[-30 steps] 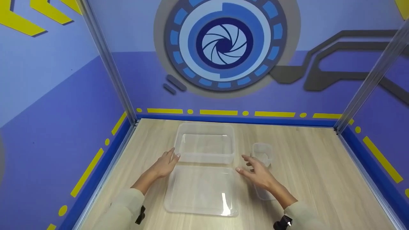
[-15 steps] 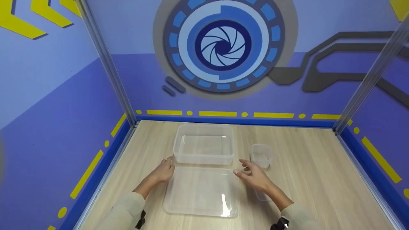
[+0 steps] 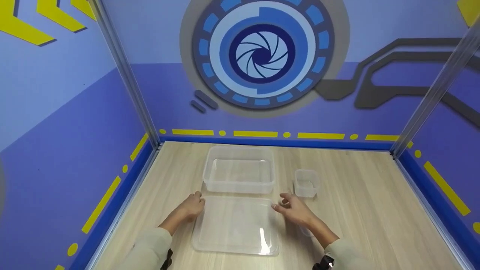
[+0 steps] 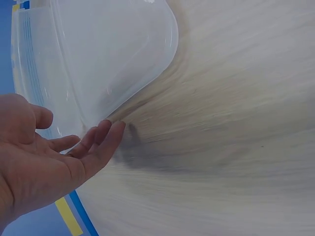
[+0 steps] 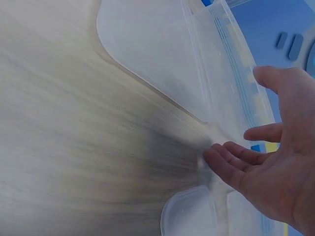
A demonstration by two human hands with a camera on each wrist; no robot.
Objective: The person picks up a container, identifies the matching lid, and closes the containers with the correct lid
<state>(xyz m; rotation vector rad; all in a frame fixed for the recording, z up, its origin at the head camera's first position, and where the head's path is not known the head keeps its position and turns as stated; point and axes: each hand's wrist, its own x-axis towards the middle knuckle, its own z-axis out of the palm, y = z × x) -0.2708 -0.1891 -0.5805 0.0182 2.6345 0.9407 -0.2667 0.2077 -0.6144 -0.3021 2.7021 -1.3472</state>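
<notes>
A large clear plastic lid (image 3: 236, 225) lies flat on the table in front of a large clear plastic box (image 3: 240, 186), which stands with its top uncovered. My left hand (image 3: 192, 207) is at the lid's far left corner; in the left wrist view its fingers (image 4: 101, 147) are loosely bent close to the lid's edge. On the other side, my right hand (image 3: 296, 212) hovers by the far right corner, thumb toward the lid. The right wrist view shows its fingers (image 5: 231, 164) loosely bent, holding nothing.
A small clear plastic box (image 3: 306, 183) stands right of the large one. Its small lid (image 5: 192, 214) lies nearer me, mostly hidden under my right forearm in the head view. Printed blue walls (image 3: 262, 120) enclose the wooden table (image 3: 375, 210).
Both hands have drawn back toward me, from beside the large box to the far corners of the large lid. The boxes and lids stay where they were.
</notes>
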